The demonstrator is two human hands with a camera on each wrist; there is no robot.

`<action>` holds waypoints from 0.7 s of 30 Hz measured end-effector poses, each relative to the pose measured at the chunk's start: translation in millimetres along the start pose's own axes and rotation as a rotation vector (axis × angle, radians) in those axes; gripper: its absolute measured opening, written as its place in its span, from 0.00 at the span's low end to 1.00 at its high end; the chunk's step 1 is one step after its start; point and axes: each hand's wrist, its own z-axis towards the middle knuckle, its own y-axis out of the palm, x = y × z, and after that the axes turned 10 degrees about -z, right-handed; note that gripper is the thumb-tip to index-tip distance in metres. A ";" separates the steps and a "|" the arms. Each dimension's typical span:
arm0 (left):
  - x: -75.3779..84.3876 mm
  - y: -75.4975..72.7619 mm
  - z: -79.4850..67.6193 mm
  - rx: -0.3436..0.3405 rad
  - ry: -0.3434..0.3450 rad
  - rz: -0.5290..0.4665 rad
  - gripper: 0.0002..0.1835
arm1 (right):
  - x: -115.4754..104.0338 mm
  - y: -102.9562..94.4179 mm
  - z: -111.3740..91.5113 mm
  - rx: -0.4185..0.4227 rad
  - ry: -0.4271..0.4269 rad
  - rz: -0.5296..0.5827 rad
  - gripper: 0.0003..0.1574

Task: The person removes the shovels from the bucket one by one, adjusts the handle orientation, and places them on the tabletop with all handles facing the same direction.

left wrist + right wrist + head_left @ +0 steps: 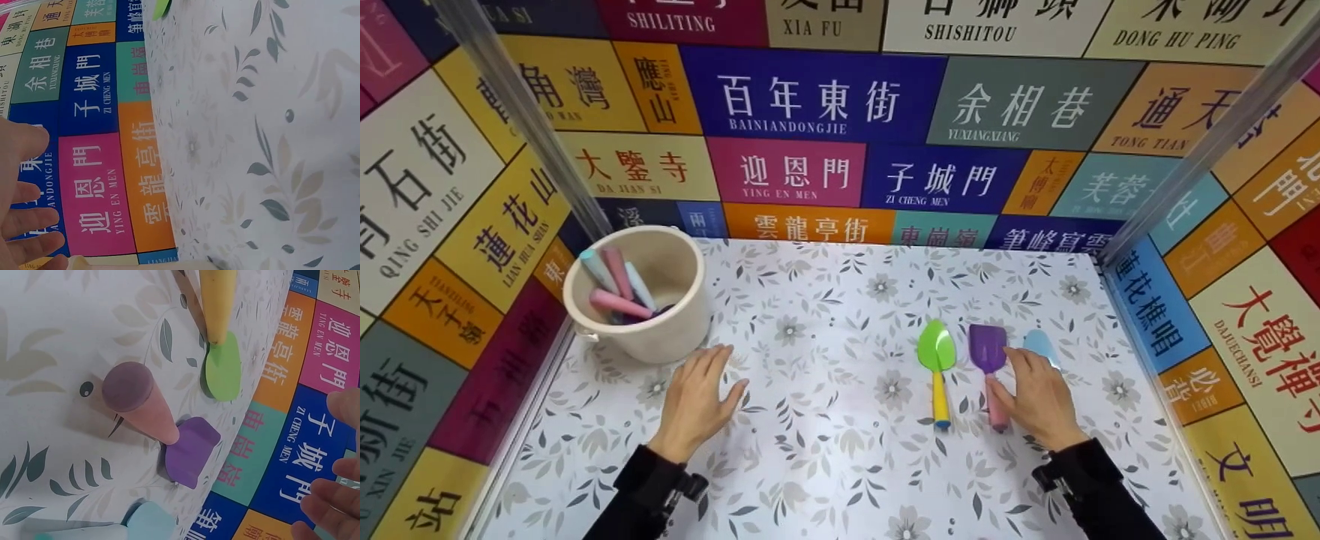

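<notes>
Near the tabletop's (825,360) far left corner, the bucket (682,322) looks like smooth plastic with a soft sheen. Toward the right edge, the green shovel (936,341) looks like glossy plastic and catches a white highlight; the purple shovel (988,347) and the blue shovel (1041,346) look like smooth, duller plastic. The tabletop has a smooth printed surface, paper or plastic, hard to tell. Clear, shiny plastic-looking strips (544,127) rise by its far corners. The sleeves (639,495) look like matt cloth.
</notes>
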 end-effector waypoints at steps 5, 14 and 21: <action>-11.6 -23.3 24.3 -0.036 -0.046 -0.003 0.31 | 1.2 -3.4 -0.5 -0.004 0.008 -0.002 0.36; -53.5 -84.4 87.5 -0.201 -0.158 0.015 0.35 | 0.8 -7.1 0.2 -0.009 0.016 -0.006 0.37; -98.4 -106.1 113.1 -0.315 -0.219 0.056 0.33 | 0.2 -6.3 0.9 -0.031 0.027 -0.013 0.37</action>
